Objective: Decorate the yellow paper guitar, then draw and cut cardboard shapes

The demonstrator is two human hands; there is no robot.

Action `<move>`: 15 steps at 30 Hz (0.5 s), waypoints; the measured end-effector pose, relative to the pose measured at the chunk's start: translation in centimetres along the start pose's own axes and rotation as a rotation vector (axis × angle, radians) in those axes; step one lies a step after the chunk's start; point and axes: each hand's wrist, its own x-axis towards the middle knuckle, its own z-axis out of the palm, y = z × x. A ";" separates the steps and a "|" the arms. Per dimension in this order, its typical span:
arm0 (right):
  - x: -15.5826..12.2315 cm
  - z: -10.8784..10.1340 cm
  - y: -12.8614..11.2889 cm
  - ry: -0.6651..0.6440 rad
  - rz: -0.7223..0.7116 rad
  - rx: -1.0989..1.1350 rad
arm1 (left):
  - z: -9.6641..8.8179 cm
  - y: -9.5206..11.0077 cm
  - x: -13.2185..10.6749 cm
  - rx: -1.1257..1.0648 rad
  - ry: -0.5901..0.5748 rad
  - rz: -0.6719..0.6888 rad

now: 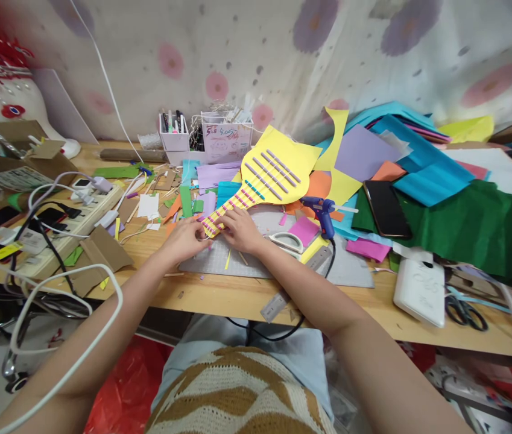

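Note:
A yellow paper cutout shaped like a stringed instrument (262,163) is tilted over the desk, its wide body up and to the right and its narrow neck toward me. Mauve strips cross the body, and short pink and teal strips line the neck. My left hand (186,241) pinches the neck's lower end. My right hand (240,230) lies on the neck just beside it, fingers bent against the paper. A grey cutting mat (350,274) lies beneath. Right of the cutout sits a blue glue gun (323,216), near white-handled scissors (286,242).
Coloured paper sheets (436,181) and a black phone (386,208) are piled on the right, with a white box-like device (420,290) and dark scissors (466,312) in front. Cables and a power strip (70,226) crowd the left. A white pen holder (175,140) stands behind paper scraps.

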 end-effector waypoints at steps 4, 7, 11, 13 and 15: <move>-0.4 -0.2 -0.2 -0.002 0.025 -0.007 | 0.2 -0.3 0.0 -0.014 0.033 0.015; -0.4 -0.2 -0.5 -0.034 0.001 -0.004 | 0.5 -0.5 0.1 -0.039 0.043 0.038; -0.4 -0.3 -0.7 -0.054 -0.029 0.002 | 0.6 -0.6 0.3 -0.081 0.018 0.025; -0.3 -0.3 -0.6 -0.060 -0.042 -0.001 | 0.5 -0.7 0.3 -0.096 0.010 0.015; -0.3 -0.2 -0.5 -0.063 -0.056 -0.010 | 0.5 -0.7 0.4 -0.108 0.004 0.006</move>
